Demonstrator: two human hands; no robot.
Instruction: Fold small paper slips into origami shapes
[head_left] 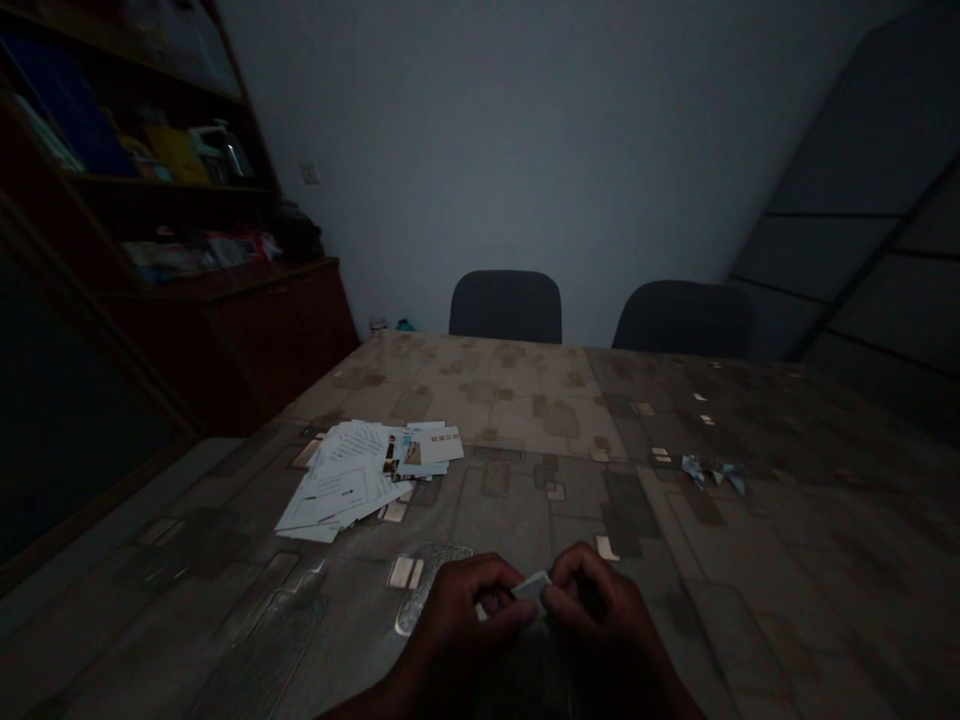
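A small folded piece of paper (533, 588) is pinched between my two hands, just above the near part of the table. My left hand (480, 605) grips its left side with thumb and fingertips. On the right side, my right hand (589, 600) holds it the same way, fingers curled. The paper looks pale; its finer folds are too dark to make out. Off to the right lie small folded paper pieces (714, 473). To the left is a loose pile of printed sheets (349, 480), with cards (431, 448) on its right side.
A patterned cloth covers the table (525, 500). Two dark chairs, a left chair (506, 305) and a right chair (684, 315), stand behind its far edge. A wooden shelf cabinet (255, 330) with assorted goods stands at the left. The room is dim.
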